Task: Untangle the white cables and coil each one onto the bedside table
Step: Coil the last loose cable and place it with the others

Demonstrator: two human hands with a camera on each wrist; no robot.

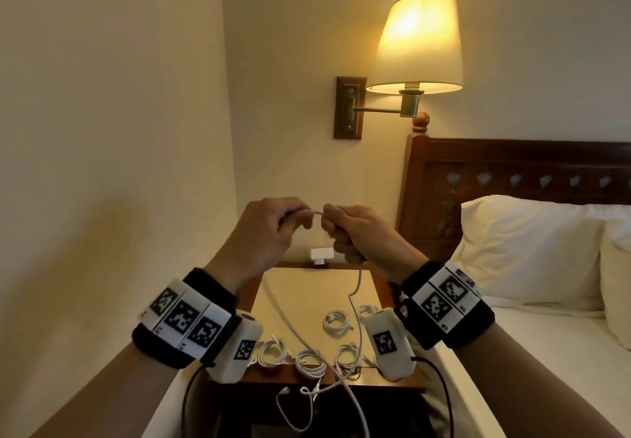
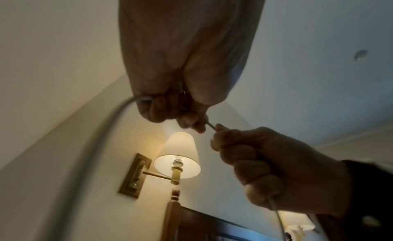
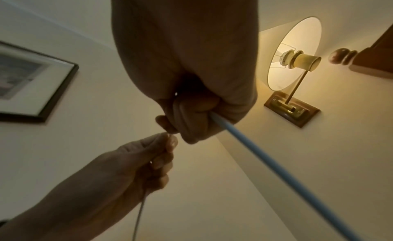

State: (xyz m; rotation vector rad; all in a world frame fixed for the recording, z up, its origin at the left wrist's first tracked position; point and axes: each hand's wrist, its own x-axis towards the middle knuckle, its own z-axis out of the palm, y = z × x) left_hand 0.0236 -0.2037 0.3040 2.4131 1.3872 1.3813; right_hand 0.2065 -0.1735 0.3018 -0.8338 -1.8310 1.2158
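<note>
both hands (image 3: 187, 113) (image 3: 136, 162) grip one white cable (image 3: 266, 162) beside a lit lamp (image 3: 293, 54).

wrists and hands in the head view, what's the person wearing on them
Both hands, the left hand and the right hand, are bare, with no gloves or sleeves. Each wrist carries a black band topped by white panels printed with black square codes. A white camera box with one such code hangs inward from each band, and a thin black cable trails down from each box.

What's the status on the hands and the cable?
Left hand and right hand both grip one white cable, raised above bedside table. Coiled cables on table. Loose ends tangled at front edge.
</note>
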